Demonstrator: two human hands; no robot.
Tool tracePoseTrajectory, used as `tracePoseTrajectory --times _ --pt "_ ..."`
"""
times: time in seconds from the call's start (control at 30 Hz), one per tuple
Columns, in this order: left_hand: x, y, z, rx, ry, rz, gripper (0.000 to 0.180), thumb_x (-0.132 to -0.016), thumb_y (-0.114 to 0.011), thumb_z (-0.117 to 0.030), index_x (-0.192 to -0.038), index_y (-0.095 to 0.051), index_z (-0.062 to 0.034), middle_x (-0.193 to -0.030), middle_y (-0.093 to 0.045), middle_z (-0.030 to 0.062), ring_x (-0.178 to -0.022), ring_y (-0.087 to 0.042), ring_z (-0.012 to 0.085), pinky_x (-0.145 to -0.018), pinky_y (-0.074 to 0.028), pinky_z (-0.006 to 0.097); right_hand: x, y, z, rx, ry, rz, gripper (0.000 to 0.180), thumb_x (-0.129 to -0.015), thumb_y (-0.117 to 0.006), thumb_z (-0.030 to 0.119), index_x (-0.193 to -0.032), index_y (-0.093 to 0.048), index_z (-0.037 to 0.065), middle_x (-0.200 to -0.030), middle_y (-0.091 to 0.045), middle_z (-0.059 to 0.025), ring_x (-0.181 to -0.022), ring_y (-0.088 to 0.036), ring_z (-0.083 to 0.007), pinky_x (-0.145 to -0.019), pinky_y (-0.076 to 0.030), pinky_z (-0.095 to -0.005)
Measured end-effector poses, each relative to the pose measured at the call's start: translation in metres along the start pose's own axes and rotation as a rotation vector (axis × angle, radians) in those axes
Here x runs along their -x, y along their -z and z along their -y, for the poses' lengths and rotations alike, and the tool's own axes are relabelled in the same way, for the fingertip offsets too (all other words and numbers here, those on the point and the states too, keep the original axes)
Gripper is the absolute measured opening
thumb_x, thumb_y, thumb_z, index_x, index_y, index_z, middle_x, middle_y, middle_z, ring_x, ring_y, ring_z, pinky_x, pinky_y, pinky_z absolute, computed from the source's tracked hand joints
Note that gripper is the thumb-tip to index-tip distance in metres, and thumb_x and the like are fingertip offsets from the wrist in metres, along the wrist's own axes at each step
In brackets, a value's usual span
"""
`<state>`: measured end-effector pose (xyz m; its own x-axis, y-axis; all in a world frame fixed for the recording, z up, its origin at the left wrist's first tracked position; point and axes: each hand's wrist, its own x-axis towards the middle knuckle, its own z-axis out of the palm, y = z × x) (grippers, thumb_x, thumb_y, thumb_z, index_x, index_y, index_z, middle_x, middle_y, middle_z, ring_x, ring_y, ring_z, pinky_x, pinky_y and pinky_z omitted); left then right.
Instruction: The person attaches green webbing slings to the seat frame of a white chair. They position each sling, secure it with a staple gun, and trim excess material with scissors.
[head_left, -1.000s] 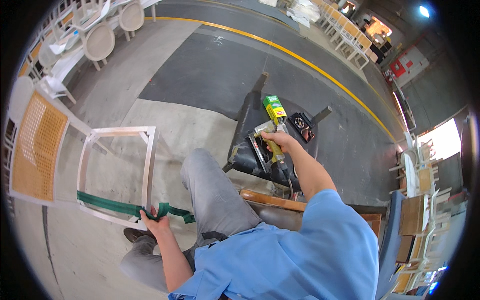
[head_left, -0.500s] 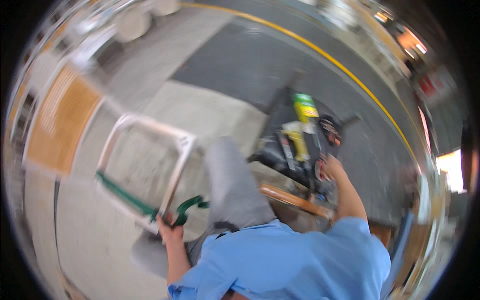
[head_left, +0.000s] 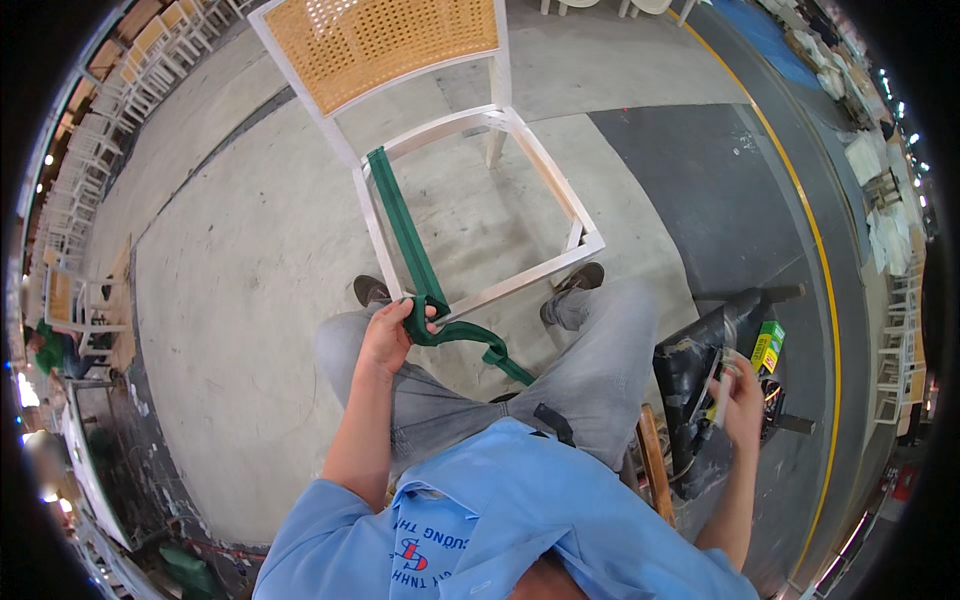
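A white chair frame [head_left: 470,296] with an open seat stands before my knees. A green webbing strap [head_left: 402,225] runs down the left side of the seat from back rail to front rail. My left hand [head_left: 385,338] is closed on the strap at the front left corner, and its loose end [head_left: 490,350] hangs curled toward my lap. My right hand [head_left: 741,402] is at the right, over a black-topped stool [head_left: 700,345], fingers closed on a thin pale strip [head_left: 726,388] whose kind I cannot make out.
A green and yellow box [head_left: 768,345] lies on the stool beside partly hidden tools. The chair's woven cane back [head_left: 385,45] rises on the far side. Rows of white chairs [head_left: 88,150] line the far left. A yellow floor line [head_left: 815,225] curves along the right.
My view has swung, so the chair frame now sits ahead of me. My right hand has lifted a pale strip from among the stool's things. The left still grips the strap.
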<state>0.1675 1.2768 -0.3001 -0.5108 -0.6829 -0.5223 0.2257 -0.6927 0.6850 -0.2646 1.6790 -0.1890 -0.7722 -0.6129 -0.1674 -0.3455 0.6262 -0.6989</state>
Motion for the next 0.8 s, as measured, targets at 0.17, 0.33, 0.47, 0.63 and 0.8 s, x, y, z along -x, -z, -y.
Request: tracePoseTrajectory --times 0.17,0.33,0.47,0.63,0.8 --pt "-0.008 0.003 -0.003 0.067 -0.017 -0.019 0.026 -0.103 -0.058 -0.018 -0.111 -0.066 0.0054 -0.098 -0.076 0.0148 -0.074 -0.072 0.0237 -0.071 -0.061 0.036 -0.078 -0.157 0.149 0.39 0.711 0.446 0.052 -0.08 -0.083 0.046 -0.117 -0.067 0.014 -0.102 -0.07 -0.015 -0.097 -0.069 -0.0381 -0.085 -0.054 -0.0468" --pt "-0.015 0.006 -0.01 0.089 -0.005 0.022 0.027 -0.102 -0.059 -0.018 -0.112 -0.067 0.005 -0.096 -0.076 0.0141 -0.07 -0.071 0.0216 -0.067 -0.061 0.033 -0.125 -0.269 0.197 0.541 1.083 0.716 0.049 -0.082 -0.079 0.052 -0.113 -0.064 0.017 -0.1 -0.067 -0.012 -0.101 -0.067 -0.0339 -0.089 -0.047 -0.0477" --pt "-0.012 0.01 -0.007 0.1 0.003 0.027 0.026 -0.102 -0.059 -0.018 -0.111 -0.066 0.0052 -0.093 -0.076 0.0148 -0.066 -0.071 0.022 -0.064 -0.06 0.034 -0.135 -0.312 0.211 0.673 1.197 0.817 0.048 -0.082 -0.079 0.052 -0.114 -0.064 0.018 -0.1 -0.067 -0.0117 -0.103 -0.067 -0.0329 -0.09 -0.045 -0.0471" --pt "-0.014 0.016 -0.006 0.124 0.029 0.057 0.024 -0.103 -0.058 -0.015 -0.112 -0.065 0.0056 -0.091 -0.076 0.0171 -0.062 -0.071 0.0233 -0.063 -0.061 0.035 -0.14 -0.337 0.213 0.742 1.262 0.909 0.046 -0.082 -0.079 0.049 -0.116 -0.064 0.021 -0.1 -0.066 -0.01 -0.101 -0.067 -0.0307 -0.087 -0.044 -0.0445" --pt "-0.008 0.021 -0.007 0.171 -0.017 0.026 0.023 -0.103 -0.058 -0.014 -0.114 -0.065 0.0054 -0.091 -0.076 0.0171 -0.061 -0.071 0.0237 -0.061 -0.061 0.035 -0.138 -0.349 0.22 0.691 1.306 0.985 0.043 -0.084 -0.077 0.045 -0.12 -0.065 0.024 -0.095 -0.067 -0.0114 -0.094 -0.07 -0.0326 -0.08 -0.049 -0.0475"
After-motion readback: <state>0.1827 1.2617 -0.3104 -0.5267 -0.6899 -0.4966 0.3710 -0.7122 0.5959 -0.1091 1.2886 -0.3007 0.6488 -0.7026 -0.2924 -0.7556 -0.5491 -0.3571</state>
